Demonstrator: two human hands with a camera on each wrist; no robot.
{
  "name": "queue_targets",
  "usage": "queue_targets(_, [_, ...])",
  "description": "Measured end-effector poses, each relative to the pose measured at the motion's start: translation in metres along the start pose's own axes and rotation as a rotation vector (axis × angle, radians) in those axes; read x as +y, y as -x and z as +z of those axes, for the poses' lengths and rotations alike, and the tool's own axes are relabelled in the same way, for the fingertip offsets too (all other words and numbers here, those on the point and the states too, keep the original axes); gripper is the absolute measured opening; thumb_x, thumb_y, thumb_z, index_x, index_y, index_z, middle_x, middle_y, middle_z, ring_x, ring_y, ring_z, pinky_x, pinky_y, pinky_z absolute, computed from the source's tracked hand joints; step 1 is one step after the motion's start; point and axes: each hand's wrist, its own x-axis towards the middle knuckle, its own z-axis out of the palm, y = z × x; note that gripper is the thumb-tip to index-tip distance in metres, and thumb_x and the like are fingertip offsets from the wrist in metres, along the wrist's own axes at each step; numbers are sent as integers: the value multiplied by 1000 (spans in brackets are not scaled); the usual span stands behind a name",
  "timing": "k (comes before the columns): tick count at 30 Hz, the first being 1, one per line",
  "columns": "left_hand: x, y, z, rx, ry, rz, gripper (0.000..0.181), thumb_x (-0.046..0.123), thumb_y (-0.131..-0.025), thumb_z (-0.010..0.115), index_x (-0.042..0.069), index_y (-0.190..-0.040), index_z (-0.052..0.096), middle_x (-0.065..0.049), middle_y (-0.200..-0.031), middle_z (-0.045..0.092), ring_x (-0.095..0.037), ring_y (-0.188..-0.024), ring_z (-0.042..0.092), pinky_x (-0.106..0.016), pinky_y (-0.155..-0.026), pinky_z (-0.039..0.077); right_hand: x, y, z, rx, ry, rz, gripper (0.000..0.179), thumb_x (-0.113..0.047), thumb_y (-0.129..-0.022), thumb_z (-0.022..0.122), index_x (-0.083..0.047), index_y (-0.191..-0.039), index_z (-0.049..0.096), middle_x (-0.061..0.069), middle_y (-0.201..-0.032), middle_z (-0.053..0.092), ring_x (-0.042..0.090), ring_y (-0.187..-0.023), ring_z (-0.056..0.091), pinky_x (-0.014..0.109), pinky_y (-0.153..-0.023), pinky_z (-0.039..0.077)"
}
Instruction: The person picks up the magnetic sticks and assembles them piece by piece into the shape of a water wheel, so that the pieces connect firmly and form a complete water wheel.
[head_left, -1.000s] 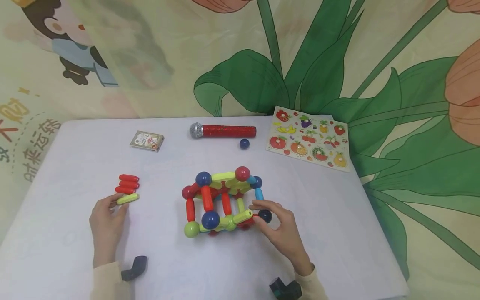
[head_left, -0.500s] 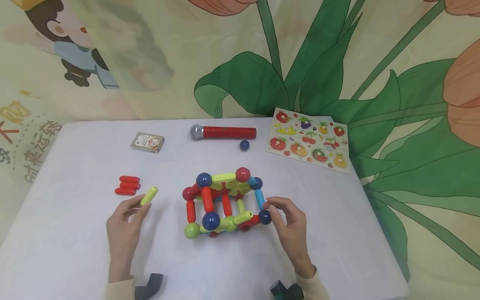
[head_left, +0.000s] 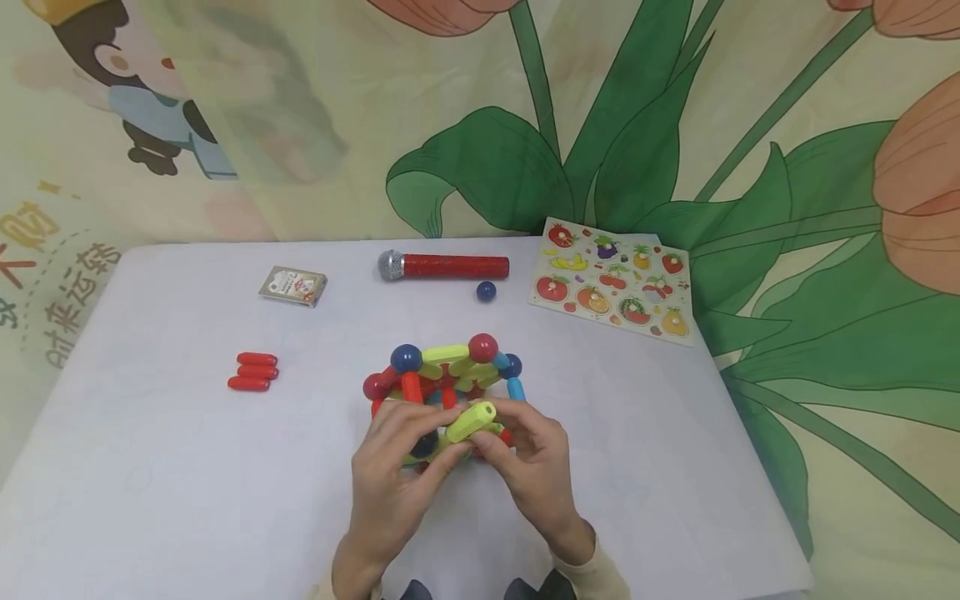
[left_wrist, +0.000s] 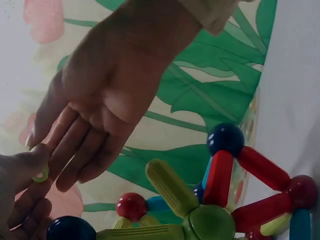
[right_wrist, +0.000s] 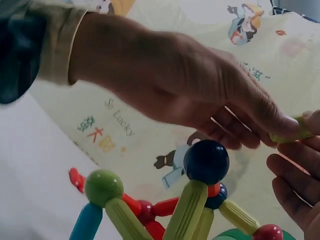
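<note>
Both hands meet over the near side of a ball-and-rod magnetic frame (head_left: 446, 355) in the head view. Between them is a yellow-green magnetic rod (head_left: 471, 422), tilted with one end up to the right. My left hand (head_left: 390, 483) pinches it with thumb and fingers from the left. From the right, my right hand (head_left: 534, 471) pinches it too, as the right wrist view shows with the rod (right_wrist: 287, 132) at the fingertips. The hands hide much of the frame's front. A yellow-green rod (left_wrist: 172, 189) sticks up from a green ball (left_wrist: 209, 225) in the left wrist view.
Several red rods (head_left: 252, 372) lie at the left on the white table (head_left: 165, 483). Farther back are a small box (head_left: 293, 286), a red microphone (head_left: 444, 266), a loose blue ball (head_left: 486, 292) and a fruit sticker sheet (head_left: 611, 282). A printed cloth hangs behind.
The left hand has carried the yellow-green rod from beside the red rods rightward to the frame. The right hand has left the frame's right side and now pinches the same rod.
</note>
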Motion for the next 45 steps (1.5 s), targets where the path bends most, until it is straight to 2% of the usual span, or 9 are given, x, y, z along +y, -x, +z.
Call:
queue_targets(4, [-4,-1,0,-13,-86,62,37,36,-85,70,6,-106,70,-4,-96,67,-17,-91,53,-16,-80,42,2,-3,-2,-8,-86,59,25,12,-87,56,10,-112,56,22,-104,66,18,-100,66,32,-80,57])
queue_targets(7, [-19,-2,-16,15,-151,46,36,35,-87,69,4,-106,69,-5,-97,67,-17,-93,54,-16,-84,43,11,-8,-10,31,-89,111,24,8,-89,54,11,-113,51,16,-101,68,19,-96,66,29,-80,57])
queue_targets(12, [-65,5,-65,140,-300,-163,25,7,-86,69,-1,-110,66,-12,-101,67,0,-98,54,-13,-85,41,31,-15,-25,90,-17,269,29,3,-92,55,7,-117,42,1,-83,65,12,-73,58,19,-68,50])
queue_targets(17, [-115,23,-111,216,-474,-386,25,8,-91,63,-2,-114,63,-16,-107,65,11,-96,48,-6,-82,37,46,-17,-31,21,-28,375,30,-2,-93,55,5,-117,38,0,-75,60,11,-65,51,21,-62,44])
queue_targets(21, [-140,33,-136,167,-568,-539,30,12,-95,58,1,-123,58,-17,-119,60,-12,-108,54,-2,-84,32,53,-18,-31,23,-27,387,28,-6,-95,54,4,-116,38,3,-74,60,13,-64,50,21,-62,42])
queue_targets(24, [-150,34,-149,105,-586,-621,35,12,-96,55,3,-131,53,-20,-129,54,-32,-118,50,-19,-99,40,54,-18,-31,41,-26,394,28,-8,-95,54,3,-116,40,15,-78,62,14,-65,53,20,-63,43])
queue_targets(29, [-156,31,-156,4,-557,-754,44,17,-99,51,4,-140,43,-24,-137,44,-41,-125,41,-60,-101,37,54,-18,-32,38,-22,417,27,-8,-95,54,4,-116,41,32,-84,62,14,-66,58,21,-61,43])
queue_targets(39, [-165,34,-154,-42,-539,-777,47,22,-99,51,1,-140,42,-26,-135,44,-42,-128,38,-58,-106,31,59,-28,-47,74,111,371,18,-8,-99,47,3,-113,47,8,-71,60,15,-68,57,25,-70,50])
queue_targets(45, [-167,38,-153,-45,-547,-831,49,25,-100,49,1,-142,39,-25,-139,42,-40,-134,35,-58,-108,29,100,-88,-81,11,394,368,27,-14,-97,55,-3,-122,55,13,-106,62,22,-83,61,28,-77,52])
